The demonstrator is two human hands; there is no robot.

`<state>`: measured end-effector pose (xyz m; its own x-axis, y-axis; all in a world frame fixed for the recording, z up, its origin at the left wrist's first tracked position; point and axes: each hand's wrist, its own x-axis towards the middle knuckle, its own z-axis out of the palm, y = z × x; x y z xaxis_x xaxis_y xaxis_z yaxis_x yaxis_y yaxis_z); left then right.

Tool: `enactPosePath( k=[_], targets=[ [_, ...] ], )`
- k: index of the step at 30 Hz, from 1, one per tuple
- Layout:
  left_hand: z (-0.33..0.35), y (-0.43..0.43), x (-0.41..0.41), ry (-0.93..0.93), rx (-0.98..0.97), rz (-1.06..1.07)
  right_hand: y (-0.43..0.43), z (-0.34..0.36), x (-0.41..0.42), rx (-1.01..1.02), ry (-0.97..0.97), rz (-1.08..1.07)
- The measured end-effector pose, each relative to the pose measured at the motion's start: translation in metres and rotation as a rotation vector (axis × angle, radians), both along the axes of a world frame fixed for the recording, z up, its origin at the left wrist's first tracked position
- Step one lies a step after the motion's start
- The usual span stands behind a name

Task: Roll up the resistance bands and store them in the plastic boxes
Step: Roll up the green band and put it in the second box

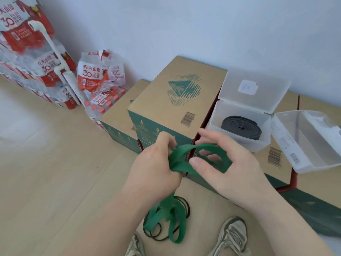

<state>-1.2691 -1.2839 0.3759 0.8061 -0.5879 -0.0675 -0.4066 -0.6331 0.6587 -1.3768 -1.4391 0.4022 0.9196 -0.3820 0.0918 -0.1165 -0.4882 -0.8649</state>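
Hands both pinching green band: left hand, right hand. Long tail hanging near, toward floor. Empty box far right, nearer right hand.

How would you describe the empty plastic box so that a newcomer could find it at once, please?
Start at the row of cardboard cartons along the white wall. Two clear plastic boxes sit on the low cartons at the right end. The empty box is the rightmost one, tilted toward the camera; its neighbour, the open box, has its lid up and holds a rolled black band.
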Motion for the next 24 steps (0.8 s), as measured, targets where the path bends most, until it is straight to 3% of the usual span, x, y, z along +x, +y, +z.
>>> enactPosePath(
  k=[9, 13, 19, 24],
  targets=[
    [-0.004, 0.010, 0.010, -0.017, 0.125, -0.072, 0.000, -0.018, 0.022, 0.040, 0.309, 0.139],
    [-0.003, 0.005, 0.014, 0.045, 0.045, -0.038, 0.001, -0.023, 0.025, 0.104, 0.209, 0.129],
    [0.002, -0.001, 0.012, 0.464, -0.048, -0.110, -0.004, -0.015, 0.024, 0.270, 0.016, -0.002],
    [0.007, 0.008, 0.014, 0.484, -0.202, -0.051, -0.022, -0.016, 0.014, 0.193, 0.080, -0.171]
  ],
)
